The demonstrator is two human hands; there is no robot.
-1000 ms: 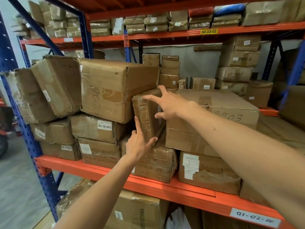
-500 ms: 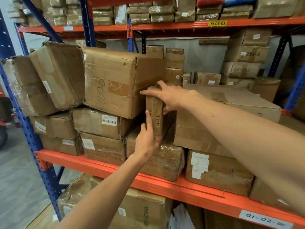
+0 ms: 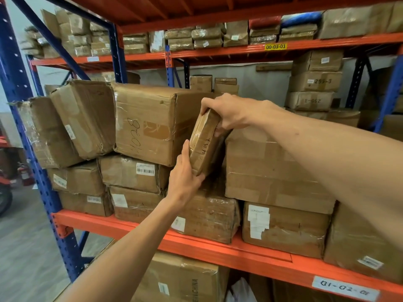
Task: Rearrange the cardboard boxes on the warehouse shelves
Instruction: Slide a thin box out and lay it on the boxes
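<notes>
Early in the job, by the look of it. Only one small flat box (image 3: 204,141) was in hand, wedged upright and tilted in the gap between the big marked box (image 3: 150,125) and the large taped box (image 3: 268,166). Right hand (image 3: 229,114) was clamped over its top end, fingers curled round it; left hand (image 3: 185,177) gripped the lower edge, thumb up the side. It wasn't clear of the gap yet. Left-side boxes (image 3: 85,118) leaned crooked, so most of the middle shelf (image 3: 122,225) looked unsorted.
</notes>
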